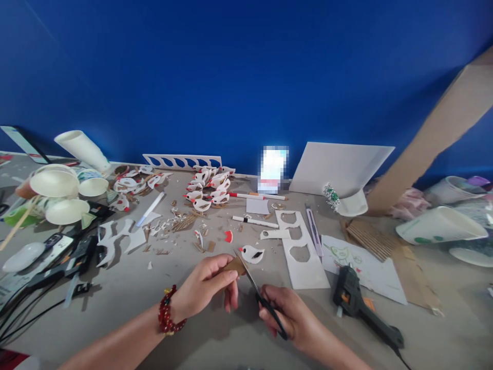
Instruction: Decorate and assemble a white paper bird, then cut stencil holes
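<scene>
Between the thumb and fingers of my left hand (pixel 210 282) is a small piece of brown cardboard (pixel 235 266). My right hand (pixel 283 311) grips the black handles of a pair of scissors (pixel 251 281), whose blades lie at the cardboard's right edge. Whether the blades are parted is hard to make out. Just beyond the blades lies a white foam bird (pixel 252 254) with a red beak and a dark wing mark. A small red-and-white foam scrap (pixel 228 236) rests to its left.
A pile of similar birds (pixel 210 187) sits at the back. Cut foam board (pixel 304 257) and a glue gun (pixel 356 303) lie on the right. Paper cups (pixel 54 182), cables and a mouse (pixel 23 257) crowd the left. A blue wall (pixel 231 77) stands behind.
</scene>
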